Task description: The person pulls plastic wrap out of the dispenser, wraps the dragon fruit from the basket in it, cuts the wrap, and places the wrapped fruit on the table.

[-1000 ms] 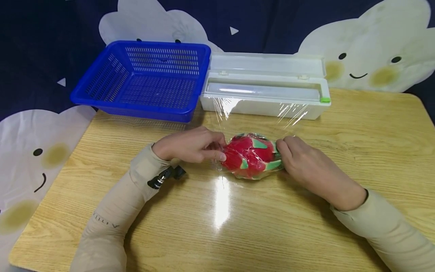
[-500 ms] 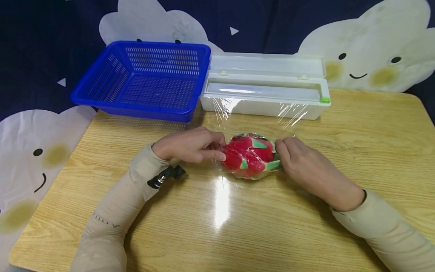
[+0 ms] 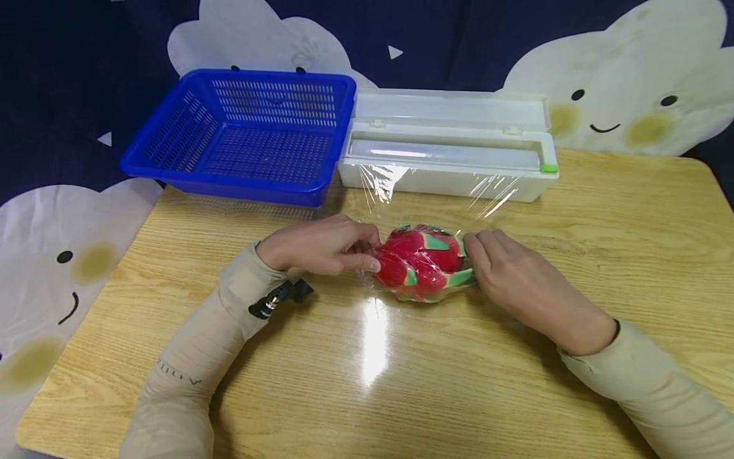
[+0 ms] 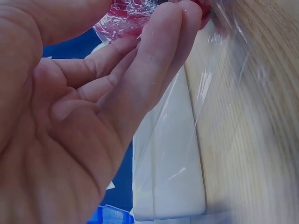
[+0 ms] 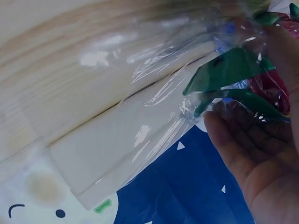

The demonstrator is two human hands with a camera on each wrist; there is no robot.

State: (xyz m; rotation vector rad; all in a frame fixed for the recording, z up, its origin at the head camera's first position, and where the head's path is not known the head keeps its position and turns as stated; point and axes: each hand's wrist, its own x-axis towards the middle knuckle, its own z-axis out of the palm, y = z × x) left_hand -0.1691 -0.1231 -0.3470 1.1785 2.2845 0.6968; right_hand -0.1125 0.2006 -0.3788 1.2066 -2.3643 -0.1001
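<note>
A red dragon fruit [image 3: 425,262] with green scales lies at the table's centre, covered in shiny cling film [image 3: 383,182]. My left hand [image 3: 321,245] pinches the fruit's left end through the film, thumb in front. On the other side, my right hand [image 3: 516,280] grips the green-tipped right end; its fingertips are hidden in the head view. The right wrist view shows green scales [image 5: 229,70] under film between that hand's thumb and fingers. From the fruit, the film stretches back to a white cling film dispenser [image 3: 453,108], whose lid stands raised over the roll [image 3: 453,154].
A blue plastic basket [image 3: 269,150] with nothing in it stands at the back left, beside the dispenser. A green slider [image 3: 548,169] sits at the dispenser's right end. The wooden table [image 3: 447,395] meets a dark cloth [image 3: 436,38] with cloud prints behind.
My right hand has shifted very slightly left against the fruit. The left hand, fruit, film and dispenser look the same.
</note>
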